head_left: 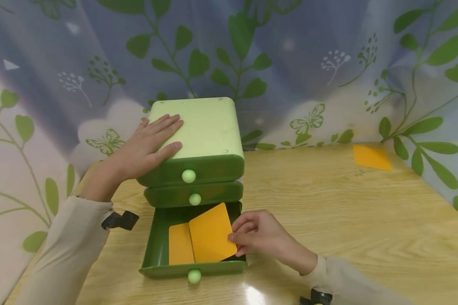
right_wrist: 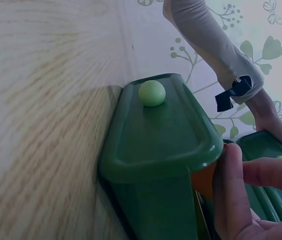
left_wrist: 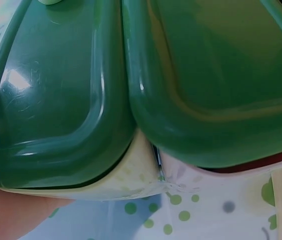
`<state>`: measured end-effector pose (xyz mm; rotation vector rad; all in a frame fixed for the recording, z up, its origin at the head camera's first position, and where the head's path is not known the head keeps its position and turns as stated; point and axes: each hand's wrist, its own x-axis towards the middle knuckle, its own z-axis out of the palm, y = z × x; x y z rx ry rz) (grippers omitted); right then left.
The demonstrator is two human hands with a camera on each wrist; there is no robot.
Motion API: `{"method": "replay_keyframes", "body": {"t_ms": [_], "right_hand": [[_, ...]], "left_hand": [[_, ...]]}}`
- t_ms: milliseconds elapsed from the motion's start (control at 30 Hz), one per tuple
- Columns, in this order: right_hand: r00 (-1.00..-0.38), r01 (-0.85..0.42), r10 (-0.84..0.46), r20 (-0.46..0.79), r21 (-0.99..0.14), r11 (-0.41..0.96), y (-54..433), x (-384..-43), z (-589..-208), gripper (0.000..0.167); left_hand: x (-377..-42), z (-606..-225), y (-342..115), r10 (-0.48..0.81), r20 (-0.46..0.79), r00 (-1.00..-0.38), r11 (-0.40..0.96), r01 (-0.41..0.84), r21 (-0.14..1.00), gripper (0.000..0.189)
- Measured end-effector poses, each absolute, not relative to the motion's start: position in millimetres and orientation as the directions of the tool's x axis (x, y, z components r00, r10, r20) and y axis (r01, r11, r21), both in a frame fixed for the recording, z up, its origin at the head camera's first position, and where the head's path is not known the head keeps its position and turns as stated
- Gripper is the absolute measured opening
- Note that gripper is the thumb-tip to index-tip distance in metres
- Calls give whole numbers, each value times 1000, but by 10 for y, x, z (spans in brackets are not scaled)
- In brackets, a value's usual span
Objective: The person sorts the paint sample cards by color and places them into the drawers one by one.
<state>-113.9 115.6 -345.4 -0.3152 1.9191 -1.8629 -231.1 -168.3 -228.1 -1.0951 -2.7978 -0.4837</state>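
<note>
A small desktop drawer cabinet [head_left: 207,125] with a pale green top and dark green drawers stands on the table. My left hand [head_left: 148,142] rests on its top, fingers spread. The bottom drawer [head_left: 154,250] is pulled out. Over it, my right hand [head_left: 261,235] pinches an orange card [head_left: 211,237] by its right edge. A second orange card [head_left: 180,245] lies in the drawer, partly covered by the held one. In the right wrist view, the pulled-out drawer's front [right_wrist: 165,130] hides most of the held card.
The upper drawer [head_left: 217,169] and the middle drawer [head_left: 219,194], each with a round pale knob, are pushed in. Another orange card [head_left: 371,157] lies at the table's back right. A leaf-patterned curtain [head_left: 309,63] hangs behind the wooden table [head_left: 328,203].
</note>
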Motion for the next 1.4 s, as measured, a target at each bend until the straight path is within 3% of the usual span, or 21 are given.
{"method": "replay_keyframes", "body": {"t_ms": [300, 500, 767, 967, 1067, 1200, 1267, 1400], "right_hand": [[-862, 156, -483, -151, -987, 31, 1044, -1142, -3496, 20], [-890, 88, -441, -114, -993, 80, 1204, -1154, -3470, 19], [-979, 36, -194, -68, -986, 165, 2036, -1463, -3427, 18], [-998, 61, -5, -65, -951, 302, 2851, -1825, -3449, 21], [-997, 57, 76, -23, -870, 490, 3193, -1978, -3491, 25], [-993, 46, 100, 54, -610, 791, 3558, -2108, -3589, 33], [-996, 49, 80, 42, -498, 866, 3717, -2152, -3638, 39], [-997, 80, 64, -51, -421, 903, 4004, -2218, -3696, 52]], "left_hand": [[-2328, -2284, -1697, 643, 215, -735, 682, 677, 278, 65], [-2317, -2295, -1714, 634, 208, -745, 691, 666, 280, 65], [-2342, -2302, -1674, 637, 214, -740, 694, 672, 260, 65], [-2344, -2277, -1673, 636, 220, -739, 692, 673, 260, 64], [-2337, -2273, -1684, 637, 218, -739, 691, 673, 264, 64], [-2331, -2279, -1697, 640, 216, -737, 688, 675, 266, 65], [-2332, -2283, -1701, 644, 213, -735, 684, 678, 269, 66], [-2335, -2283, -1695, 650, 213, -729, 677, 683, 274, 67]]}}
